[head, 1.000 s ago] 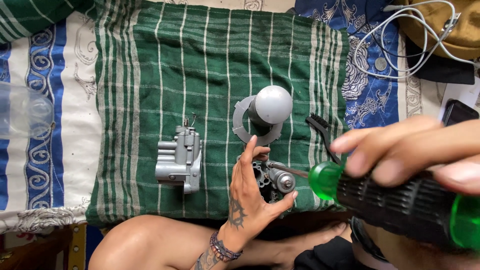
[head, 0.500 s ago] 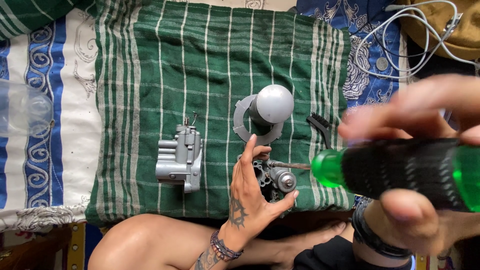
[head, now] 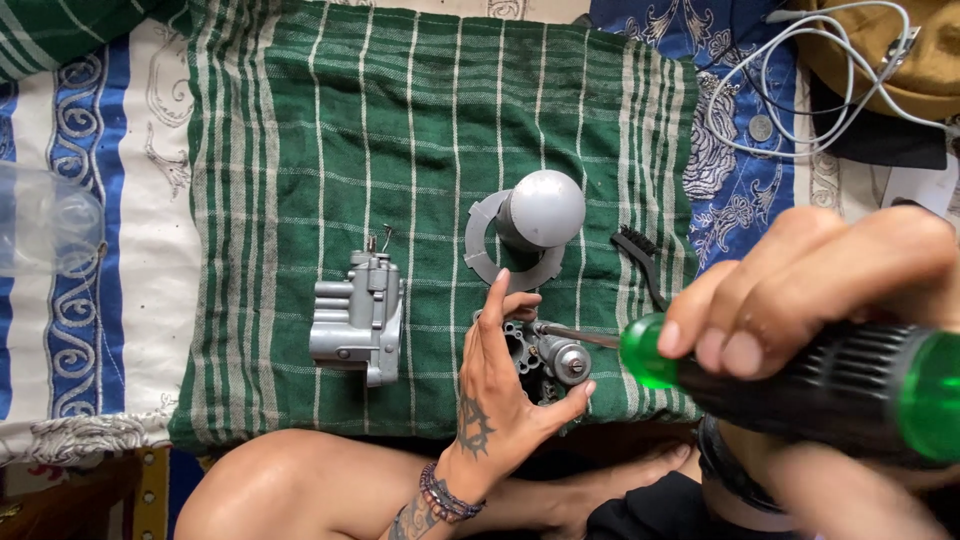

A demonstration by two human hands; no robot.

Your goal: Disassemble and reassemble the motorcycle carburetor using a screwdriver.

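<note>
My left hand (head: 505,390) cups a small grey metal engine part (head: 550,358) on the green striped cloth (head: 400,150), thumb and fingers around it. My right hand (head: 820,290), close to the camera, grips a screwdriver by its green and black handle (head: 800,385). The thin shaft (head: 575,335) reaches left, with its tip at the top of the metal part. A larger grey cast metal body (head: 358,318) lies just left of my left hand.
A grey dome-shaped cap on a flat ring (head: 530,225) sits behind the part, and a small black brush (head: 640,260) lies to its right. White cable (head: 800,90) coils at top right. A clear plastic container (head: 45,225) lies at far left. My bare knee (head: 300,490) is below.
My right hand has turned around the screwdriver handle, fingers now over the top. The left hand and the metal part have stayed put.
</note>
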